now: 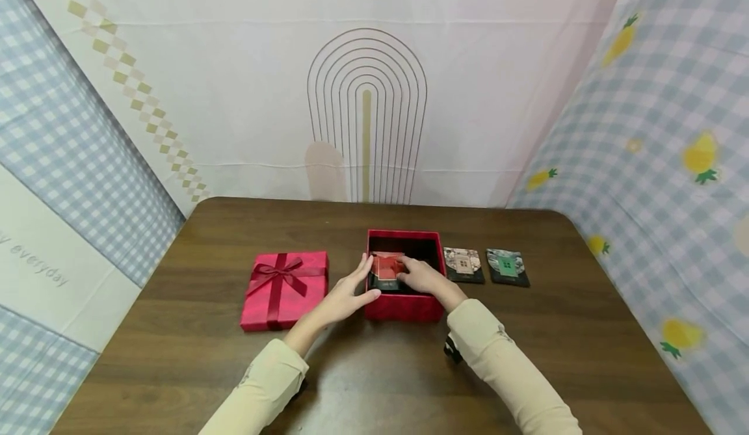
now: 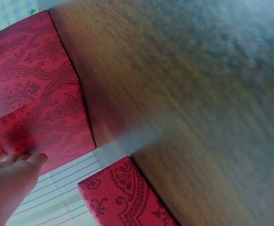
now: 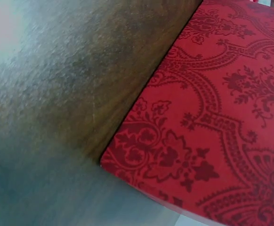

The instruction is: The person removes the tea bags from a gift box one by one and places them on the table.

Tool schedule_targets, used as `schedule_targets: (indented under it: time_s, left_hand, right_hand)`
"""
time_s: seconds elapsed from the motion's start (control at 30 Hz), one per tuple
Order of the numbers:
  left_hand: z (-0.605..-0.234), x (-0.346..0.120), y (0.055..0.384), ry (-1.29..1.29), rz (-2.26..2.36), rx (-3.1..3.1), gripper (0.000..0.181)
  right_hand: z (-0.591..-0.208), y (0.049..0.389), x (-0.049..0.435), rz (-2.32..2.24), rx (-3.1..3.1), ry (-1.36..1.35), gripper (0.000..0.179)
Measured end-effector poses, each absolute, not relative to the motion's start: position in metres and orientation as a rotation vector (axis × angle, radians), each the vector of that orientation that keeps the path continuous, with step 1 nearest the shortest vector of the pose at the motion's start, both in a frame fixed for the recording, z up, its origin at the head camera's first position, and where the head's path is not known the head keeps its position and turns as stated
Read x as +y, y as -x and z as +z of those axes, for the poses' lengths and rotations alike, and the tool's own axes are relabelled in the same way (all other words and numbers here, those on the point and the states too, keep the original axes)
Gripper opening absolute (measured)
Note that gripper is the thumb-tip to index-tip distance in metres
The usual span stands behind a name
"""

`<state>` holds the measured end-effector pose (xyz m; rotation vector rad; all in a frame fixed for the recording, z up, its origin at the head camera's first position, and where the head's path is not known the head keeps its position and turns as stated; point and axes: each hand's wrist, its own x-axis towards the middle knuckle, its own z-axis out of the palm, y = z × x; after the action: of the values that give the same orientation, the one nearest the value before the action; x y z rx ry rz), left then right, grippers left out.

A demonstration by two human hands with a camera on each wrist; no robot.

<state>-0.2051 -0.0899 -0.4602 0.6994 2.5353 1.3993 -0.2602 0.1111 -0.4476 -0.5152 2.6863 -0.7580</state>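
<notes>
An open red gift box with a dark inside stands mid-table; its patterned wall fills much of the left wrist view. A flat red-and-black packet is at the box's opening, toward the left. My right hand reaches over the front rim and pinches the packet's right edge, its fingertips partly hidden. At the box's left rim, my left hand rests with straight fingers, the thumb spread toward the front rim. The right wrist view shows the box's front wall but not the fingers' grip.
Left of the box lies its red lid with a ribbon bow. On the right are a packet with a beige label and another with a green label, side by side on the brown wooden table. Patterned cloth hangs behind.
</notes>
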Motion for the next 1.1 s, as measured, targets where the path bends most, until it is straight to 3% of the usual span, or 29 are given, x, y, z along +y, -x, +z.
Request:
schedule_targets:
  time_s: [0.5, 0.93, 1.1]
  left_hand:
    - [-0.4595, -0.0904, 0.2056, -0.691, 1.375, 2.543, 0.072]
    - [-0.4601, -0.0904, 0.2063, -0.677, 1.361, 2.534, 0.07]
    - [-0.4603, -0.0897, 0.2066, -0.693, 1.361, 2.543, 0.07]
  right_hand:
    - [-0.448, 0.2619, 0.1098, -0.719, 2.573, 0.514, 0.044]
    - [-0.4514, 0.2648, 0.1125, -1.03, 2.678, 0.493, 0.036]
    - [-0.4521, 0.2641, 0.1141, -1.071, 2.623, 0.608, 0.035]
